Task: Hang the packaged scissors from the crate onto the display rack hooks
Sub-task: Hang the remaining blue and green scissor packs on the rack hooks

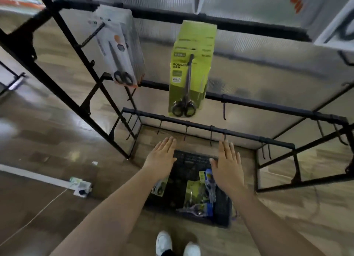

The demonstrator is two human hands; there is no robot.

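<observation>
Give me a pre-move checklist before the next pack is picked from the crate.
1. Left hand empty, open: ok.
2. Right hand empty, open: ok.
3. Scissor packs left in the black crate: ok.
4. Free hooks on the display rack: ok.
5. Green scissor packs seated on their hook: ok.
6. Hang holes on crate packs intact: cannot tell.
</observation>
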